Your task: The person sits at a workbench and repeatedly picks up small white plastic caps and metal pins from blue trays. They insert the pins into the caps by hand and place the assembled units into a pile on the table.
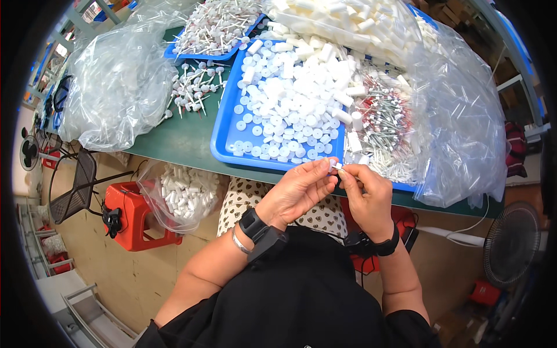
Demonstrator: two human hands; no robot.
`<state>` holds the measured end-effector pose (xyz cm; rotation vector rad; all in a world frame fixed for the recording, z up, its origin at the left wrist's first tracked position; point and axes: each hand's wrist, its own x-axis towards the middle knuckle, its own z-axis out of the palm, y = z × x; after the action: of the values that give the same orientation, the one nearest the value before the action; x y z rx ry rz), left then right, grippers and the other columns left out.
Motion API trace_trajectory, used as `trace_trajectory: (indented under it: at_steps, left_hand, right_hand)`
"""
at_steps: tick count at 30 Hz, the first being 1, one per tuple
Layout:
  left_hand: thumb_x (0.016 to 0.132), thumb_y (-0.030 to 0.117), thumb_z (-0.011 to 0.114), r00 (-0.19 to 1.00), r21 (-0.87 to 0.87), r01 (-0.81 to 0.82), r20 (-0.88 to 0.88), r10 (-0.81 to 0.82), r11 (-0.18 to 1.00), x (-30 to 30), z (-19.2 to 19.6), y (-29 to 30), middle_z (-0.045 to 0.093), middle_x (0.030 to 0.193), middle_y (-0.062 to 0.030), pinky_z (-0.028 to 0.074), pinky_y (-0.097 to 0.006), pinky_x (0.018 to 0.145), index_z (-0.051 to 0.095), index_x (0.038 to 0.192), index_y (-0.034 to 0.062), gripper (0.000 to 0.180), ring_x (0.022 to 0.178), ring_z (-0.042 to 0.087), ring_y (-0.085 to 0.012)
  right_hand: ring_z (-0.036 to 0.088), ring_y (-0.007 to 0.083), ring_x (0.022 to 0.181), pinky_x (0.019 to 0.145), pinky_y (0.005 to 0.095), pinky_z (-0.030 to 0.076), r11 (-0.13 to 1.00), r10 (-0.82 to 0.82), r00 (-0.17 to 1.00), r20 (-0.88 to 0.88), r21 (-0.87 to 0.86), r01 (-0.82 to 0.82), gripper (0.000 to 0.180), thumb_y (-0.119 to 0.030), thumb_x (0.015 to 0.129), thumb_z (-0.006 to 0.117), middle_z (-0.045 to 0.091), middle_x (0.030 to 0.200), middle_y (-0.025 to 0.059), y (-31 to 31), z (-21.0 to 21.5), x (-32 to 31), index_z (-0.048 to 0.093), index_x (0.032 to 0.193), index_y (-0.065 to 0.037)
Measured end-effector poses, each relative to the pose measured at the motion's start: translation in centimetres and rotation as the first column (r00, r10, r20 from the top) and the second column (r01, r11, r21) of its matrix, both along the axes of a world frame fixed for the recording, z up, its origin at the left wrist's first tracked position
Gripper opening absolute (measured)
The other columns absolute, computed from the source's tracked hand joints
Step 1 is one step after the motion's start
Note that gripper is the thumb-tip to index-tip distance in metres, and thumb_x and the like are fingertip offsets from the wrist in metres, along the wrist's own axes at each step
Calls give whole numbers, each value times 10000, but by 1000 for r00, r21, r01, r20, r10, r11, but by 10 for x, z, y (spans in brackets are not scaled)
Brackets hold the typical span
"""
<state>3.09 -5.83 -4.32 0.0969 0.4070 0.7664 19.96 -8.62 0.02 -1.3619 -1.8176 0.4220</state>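
Observation:
My left hand [299, 190] and my right hand [368, 196] meet at the table's front edge, their fingertips pinched on a small white plastic piece [336, 166]. Its exact shape is mostly covered by the fingers. Just beyond them lies a blue tray [219, 130] that holds many translucent discs [284, 124] with a hole in the middle, and white foam-like cylinders [326, 52] heaped towards the back. To the right of the discs is a pile of thin metal pins [386, 119], some red at the ends, with small white pieces nearby.
Pin-and-disc pieces fill a second blue tray [214, 57] at the back; more lie loose [197, 87] on the green table [185, 139]. Clear plastic bags [119, 87] flank the trays. Below left are a red stool [130, 211] and a bag of white cylinders [185, 194]. A fan [510, 243] stands right.

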Motion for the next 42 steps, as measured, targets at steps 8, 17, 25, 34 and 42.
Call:
trace_trajectory:
  at_steps: [8, 17, 25, 34, 42]
  left_hand:
    - [964, 192, 638, 995, -7, 79, -55, -79, 997, 2, -3, 0, 663, 925, -11, 546, -220, 731, 641, 1114, 48, 208, 803, 635, -79]
    - [938, 241, 680, 964, 0, -168, -209, 164, 986, -13, 8, 8, 640, 900, -28, 563, -245, 775, 625, 1051, 45, 233, 854, 649, -134]
    - [977, 232, 615, 975, 74, -99, -193, 112, 992, 0, 15, 3, 633, 1021, -74, 555, -318, 923, 585, 1202, 7, 319, 1116, 627, -271]
    - [1016, 173, 530, 954, 130, -197, -205, 221, 972, -2, 24, 6, 618, 1111, -125, 529, -320, 998, 433, 1390, -29, 436, 1151, 610, -279]
    - [1015, 177, 534, 948, 148, -211, -211, 239, 966, 4, 32, 7, 609, 1163, -159, 524, -308, 1004, 447, 1365, -49, 426, 1153, 612, -259]
  right_hand:
    - [610, 273, 625, 572, 367, 441, 987, 81, 982, 171, 120, -103, 87, -47, 849, 691, 657, 734, 102, 3, 0, 9, 638, 913, -19]
    - [603, 298, 727, 669, 406, 455, 991, -131, 933, 334, 75, 112, 101, -142, 873, 675, 648, 781, 100, 18, 6, 58, 695, 936, -66]
    - [600, 294, 751, 730, 410, 420, 969, -220, 716, 663, 64, 239, 102, -154, 801, 703, 621, 763, 95, 36, -18, 68, 675, 760, -65]
    - [614, 280, 742, 668, 385, 424, 970, -243, 886, 394, 94, 224, 66, -79, 784, 688, 626, 764, 75, 29, -6, 63, 652, 838, -62]
    - [599, 239, 605, 607, 358, 428, 994, 32, 974, 222, 96, -54, 112, -33, 784, 704, 659, 750, 58, 10, 15, 40, 635, 871, -53]
